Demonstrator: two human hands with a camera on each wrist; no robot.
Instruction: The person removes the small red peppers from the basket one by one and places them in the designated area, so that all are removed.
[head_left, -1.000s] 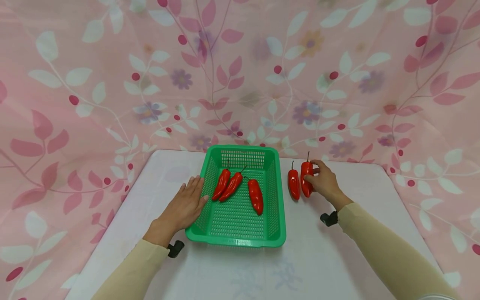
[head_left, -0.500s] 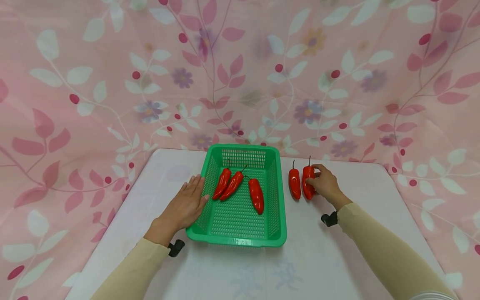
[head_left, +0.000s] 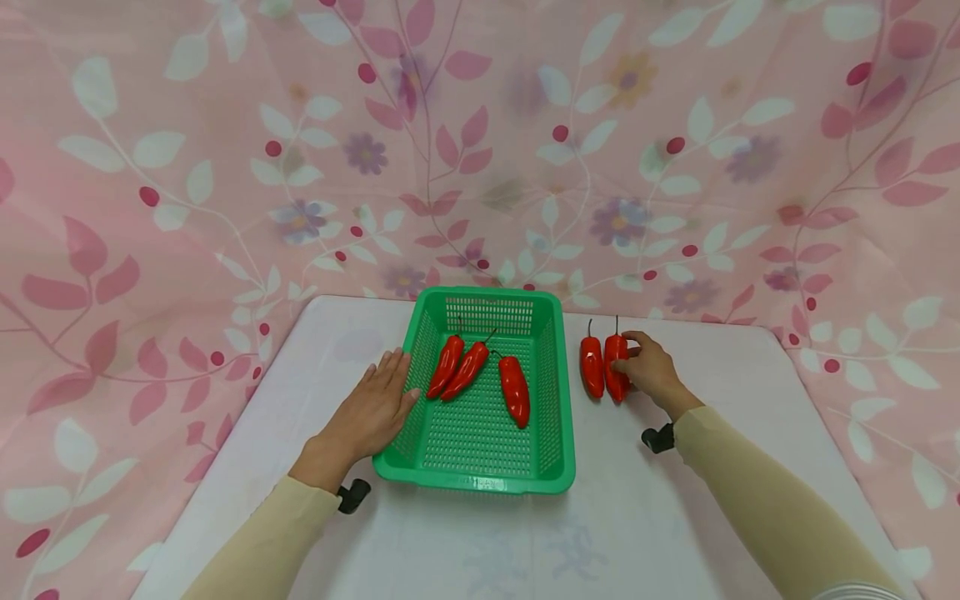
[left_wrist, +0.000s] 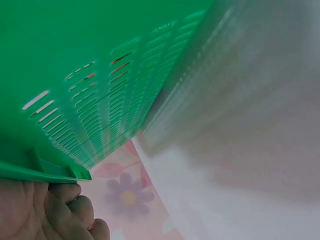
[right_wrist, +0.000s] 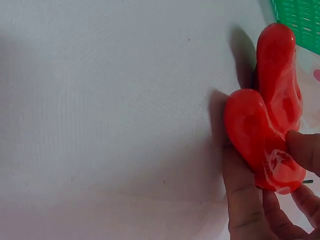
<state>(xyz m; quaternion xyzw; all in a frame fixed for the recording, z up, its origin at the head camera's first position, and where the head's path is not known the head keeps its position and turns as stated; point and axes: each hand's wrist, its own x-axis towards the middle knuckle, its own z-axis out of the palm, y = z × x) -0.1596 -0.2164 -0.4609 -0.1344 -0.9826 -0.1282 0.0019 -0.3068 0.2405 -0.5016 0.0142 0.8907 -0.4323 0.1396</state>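
Observation:
My left hand (head_left: 372, 408) lies with straight fingers on the left rim of a green plastic basket (head_left: 480, 483). In the left wrist view its fingers (left_wrist: 65, 212) touch the basket's edge from outside. Inside the basket are three glossy red chili peppers, the rightmost pepper (head_left: 513, 392) apart from the other two. To the right of the basket, my right hand (head_left: 651, 369) pinches a red chili pepper (right_wrist: 247, 117) between thumb and fingers, low over the table. Close on its left lies another red chili pepper (head_left: 592, 367), partly overlapped by the held one in the right wrist view.
A white-covered table (head_left: 487, 550) bears everything, its rear edge just behind the basket. Pink floral cloth (head_left: 480, 167) hangs behind and at both sides. Each wrist wears a small black camera mount.
The pepper in my right hand has shifted slightly towards me, and its stem end sits lower in the head view. My left hand stays on the basket rim.

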